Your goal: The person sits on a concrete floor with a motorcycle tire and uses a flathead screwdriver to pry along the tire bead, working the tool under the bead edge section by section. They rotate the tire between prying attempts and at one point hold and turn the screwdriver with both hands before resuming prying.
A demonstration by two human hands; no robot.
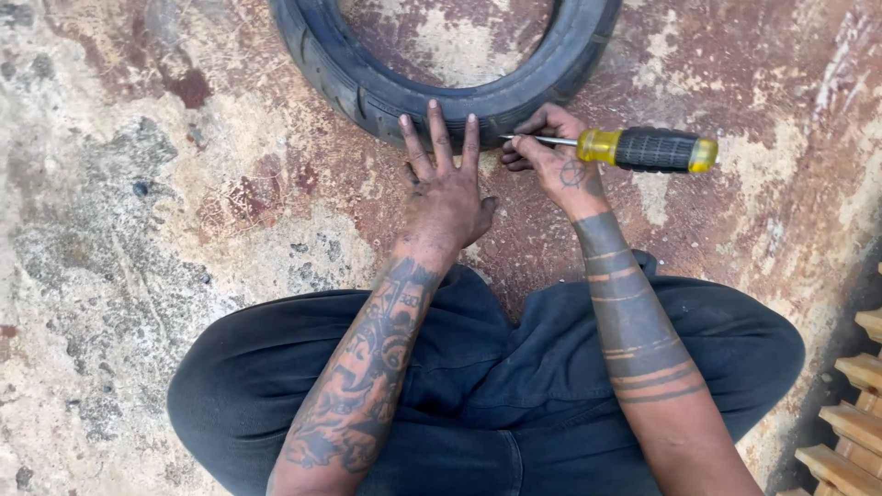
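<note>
Firmly, our left hand (446,188) presses flat, fingers spread, on the tyre (386,87); our right hand (549,152) grips the screwdriver (643,149).

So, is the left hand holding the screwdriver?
No, the right hand grips the screwdriver; the left hand lies flat on the tyre.

Repair workshop: stained concrete floor (138,230), tyre (367,87), screwdriver (643,149).

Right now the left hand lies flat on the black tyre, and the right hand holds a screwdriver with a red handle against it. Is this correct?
Not quite. The head view shows the screwdriver has a yellow and black handle, not red. The rest holds: the left hand lies flat on the black tyre, and the right hand holds the screwdriver against it.
</note>
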